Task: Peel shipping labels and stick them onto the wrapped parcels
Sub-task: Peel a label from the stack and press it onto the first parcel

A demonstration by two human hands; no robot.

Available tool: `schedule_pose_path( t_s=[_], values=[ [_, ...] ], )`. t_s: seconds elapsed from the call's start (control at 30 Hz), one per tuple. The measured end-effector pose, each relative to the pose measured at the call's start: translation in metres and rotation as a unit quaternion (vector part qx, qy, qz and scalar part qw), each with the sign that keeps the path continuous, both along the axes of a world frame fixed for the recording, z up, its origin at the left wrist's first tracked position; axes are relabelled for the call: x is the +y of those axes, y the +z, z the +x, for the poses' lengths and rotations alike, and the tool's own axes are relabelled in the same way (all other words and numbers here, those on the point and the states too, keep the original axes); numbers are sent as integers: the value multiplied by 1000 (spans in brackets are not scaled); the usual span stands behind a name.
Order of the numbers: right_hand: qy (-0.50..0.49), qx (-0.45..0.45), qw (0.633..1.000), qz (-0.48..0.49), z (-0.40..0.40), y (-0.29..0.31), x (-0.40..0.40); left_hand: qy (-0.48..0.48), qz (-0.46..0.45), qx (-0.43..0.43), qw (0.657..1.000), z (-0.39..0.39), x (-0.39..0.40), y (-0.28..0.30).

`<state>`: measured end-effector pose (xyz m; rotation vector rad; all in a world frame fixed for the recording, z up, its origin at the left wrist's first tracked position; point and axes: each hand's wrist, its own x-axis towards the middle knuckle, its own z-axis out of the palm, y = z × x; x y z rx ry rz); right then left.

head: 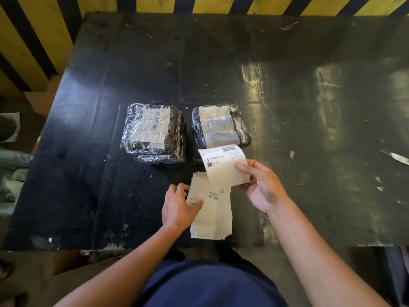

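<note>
Honestly the risk right now is the label (223,166) curling back on itself, since it's already bowed over above my right hand (261,187) and if the sticky side folds onto itself or flops down onto the stack (210,207) just below my pinch, it's probably wrecked. I can't actually tell from here whether it's fully free of the backing or still hanging on at the lower edge, so a quick yank could tear it or drag a few sheets off the pile too. My right hand is pinching the label's right edge, thumb on top and fingers curled behind, palm turned toward me, wrist cocked up off the table (309,129). My left hand (177,204) is down to the left of that, thumb lying over the top sheet and fingers curled at the stack's left edge, gripping it so it stays put. The right parcel (219,127) sits just past the label's top edge, basically right behind it, and the left parcel (152,131) is farther off to the left. If I land it crooked on that crinkly wrap it'll likely wrinkle, so I'd say go slow.
</note>
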<state>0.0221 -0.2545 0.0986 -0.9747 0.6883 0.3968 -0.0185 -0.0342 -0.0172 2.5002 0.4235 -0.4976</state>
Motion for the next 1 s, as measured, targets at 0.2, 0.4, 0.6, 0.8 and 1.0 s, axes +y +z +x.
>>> schedule_pose_path(
  t_s=[0.2,0.4,0.6,0.8,1.0],
  values=[
    [1,1,1000,-10,-10,-9,0,-2,-124,23,992,5,7,6],
    [0,-7,1000,-19,-14,-11,-1,10,-109,43,993,0,-2,10],
    [0,-25,998,-56,-18,-7,3,183,-494,71,847,10,-27,76],
    [25,-74,994,-75,-19,22,16,192,-597,80,775,21,-38,117],
    [31,-184,978,-97,-29,57,1,225,-643,17,732,24,-31,147]
  ],
)
